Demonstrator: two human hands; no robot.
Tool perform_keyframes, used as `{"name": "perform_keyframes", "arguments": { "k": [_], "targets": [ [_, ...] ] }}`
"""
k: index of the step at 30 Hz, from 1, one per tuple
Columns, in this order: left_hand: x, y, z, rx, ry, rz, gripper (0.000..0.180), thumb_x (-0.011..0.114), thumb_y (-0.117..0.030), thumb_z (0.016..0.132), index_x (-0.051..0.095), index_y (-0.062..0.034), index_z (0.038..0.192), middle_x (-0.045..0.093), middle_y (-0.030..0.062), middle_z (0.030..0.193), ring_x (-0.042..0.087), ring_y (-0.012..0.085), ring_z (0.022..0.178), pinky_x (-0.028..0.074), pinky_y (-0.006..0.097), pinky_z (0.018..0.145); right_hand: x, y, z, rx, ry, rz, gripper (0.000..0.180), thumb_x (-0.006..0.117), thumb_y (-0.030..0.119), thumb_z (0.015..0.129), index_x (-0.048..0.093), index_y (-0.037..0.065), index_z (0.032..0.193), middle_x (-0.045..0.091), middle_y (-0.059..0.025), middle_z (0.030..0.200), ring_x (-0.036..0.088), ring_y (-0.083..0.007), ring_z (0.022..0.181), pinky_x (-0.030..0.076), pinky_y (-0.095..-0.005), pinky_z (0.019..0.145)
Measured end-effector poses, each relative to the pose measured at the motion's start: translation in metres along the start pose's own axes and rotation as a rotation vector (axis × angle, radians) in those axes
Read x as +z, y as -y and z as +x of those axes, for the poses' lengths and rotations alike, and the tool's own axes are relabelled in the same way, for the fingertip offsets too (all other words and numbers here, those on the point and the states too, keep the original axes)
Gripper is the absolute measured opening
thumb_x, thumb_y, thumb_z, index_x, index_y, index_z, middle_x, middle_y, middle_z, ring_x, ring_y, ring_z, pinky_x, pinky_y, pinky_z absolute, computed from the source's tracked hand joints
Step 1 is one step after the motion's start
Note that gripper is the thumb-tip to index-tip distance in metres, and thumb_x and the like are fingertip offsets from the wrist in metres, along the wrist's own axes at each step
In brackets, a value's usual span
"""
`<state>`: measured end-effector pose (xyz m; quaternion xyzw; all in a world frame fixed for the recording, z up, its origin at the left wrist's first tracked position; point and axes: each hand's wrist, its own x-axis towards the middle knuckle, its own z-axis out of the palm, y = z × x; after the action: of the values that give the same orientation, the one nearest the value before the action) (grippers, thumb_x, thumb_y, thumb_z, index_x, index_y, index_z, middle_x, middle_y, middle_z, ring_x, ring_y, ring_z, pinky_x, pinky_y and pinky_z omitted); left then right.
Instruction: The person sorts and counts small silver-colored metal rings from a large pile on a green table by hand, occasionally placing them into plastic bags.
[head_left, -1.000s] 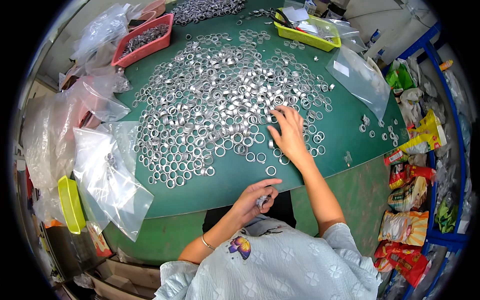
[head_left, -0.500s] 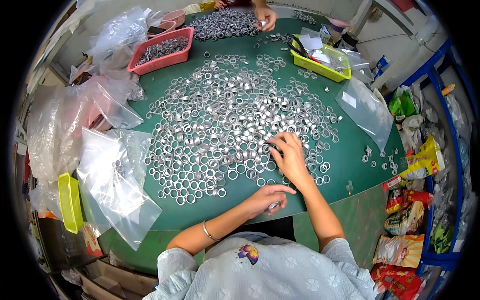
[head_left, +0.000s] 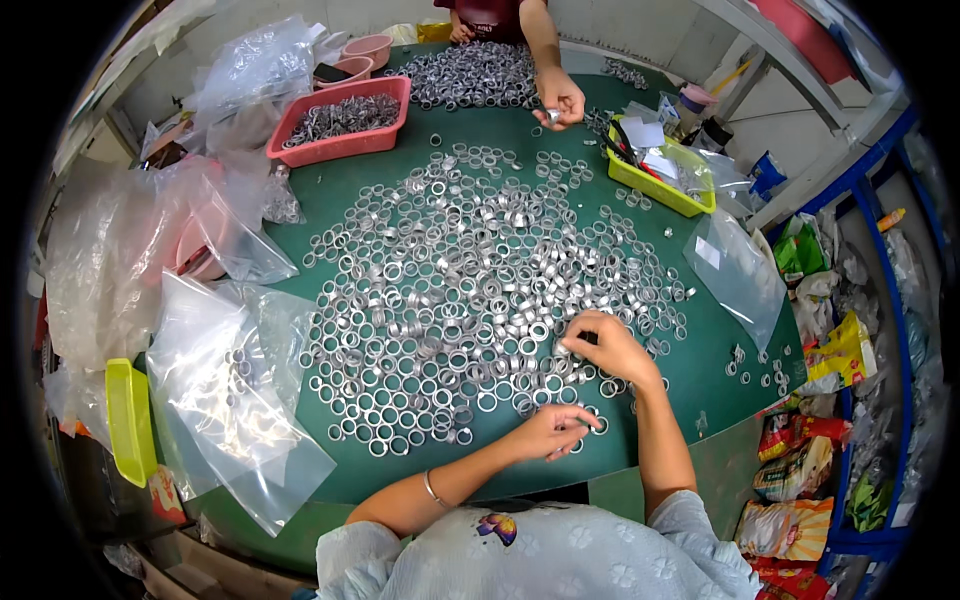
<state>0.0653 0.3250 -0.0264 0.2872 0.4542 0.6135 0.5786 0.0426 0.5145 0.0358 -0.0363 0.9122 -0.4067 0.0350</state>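
Many small silvery metal rings (head_left: 440, 300) lie spread over the green table in front of me, some flat and some on edge. My right hand (head_left: 612, 348) is at the near right part of the spread, thumb and index finger pinched at a metal ring among the others. My left hand (head_left: 548, 433) hovers by the table's near edge, closer to me than the right. Its index finger points right toward a loose ring (head_left: 598, 424); the other fingers curl inward, and what they hold is hidden.
Across the table a co-worker's hand (head_left: 562, 97) pinches a ring beside a denser ring heap (head_left: 475, 75). A pink basket (head_left: 340, 138) of metal pieces stands far left, a yellow-green basket (head_left: 660, 190) far right. Clear plastic bags (head_left: 230, 380) cover the left side; blue shelving (head_left: 880, 220) is at right.
The view has tilted, so the table sits lower in it. My right fingers, apart before, have come together at the rings. The silvery piece visible in my left hand earlier is now hidden.
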Motion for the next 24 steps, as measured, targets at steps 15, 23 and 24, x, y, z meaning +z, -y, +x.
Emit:
{"name": "perform_keyframes", "arguments": {
  "k": [15,23,24],
  "targets": [
    [0.008,0.007,0.004,0.013,-0.034,0.113,0.021,0.045,-0.012,0.093,0.058,-0.0064,0.109,0.050,0.0004,0.057,0.042,0.0049,0.042,0.034,0.021,0.038,-0.015,-0.005,0.126,0.036,-0.437,0.509,0.031,0.061,0.009,0.086,0.052,0.000,0.114,0.059,-0.0037,0.093,0.056,-0.0109,0.077,0.047,-0.0247,0.071],
    [0.010,0.010,0.005,0.004,-0.049,0.110,0.020,0.046,-0.012,0.092,0.058,-0.0050,0.107,0.050,0.0009,0.058,0.043,0.0058,0.042,0.034,0.022,0.038,-0.045,0.030,0.194,-0.262,-1.049,-0.379,0.046,0.069,0.013,0.074,0.051,0.004,0.115,0.045,-0.0159,0.114,0.042,-0.0334,0.106,0.034,-0.0423,0.089],
    [0.010,0.009,0.005,0.008,-0.049,0.125,0.020,0.046,-0.012,0.092,0.058,-0.0050,0.107,0.050,0.0009,0.058,0.043,0.0060,0.043,0.035,0.022,0.038,-0.050,0.035,0.201,-0.252,-1.061,-0.456,0.046,0.070,0.015,0.074,0.051,0.005,0.115,0.045,-0.0158,0.116,0.040,-0.0344,0.108,0.032,-0.0430,0.090]
  ]
}}
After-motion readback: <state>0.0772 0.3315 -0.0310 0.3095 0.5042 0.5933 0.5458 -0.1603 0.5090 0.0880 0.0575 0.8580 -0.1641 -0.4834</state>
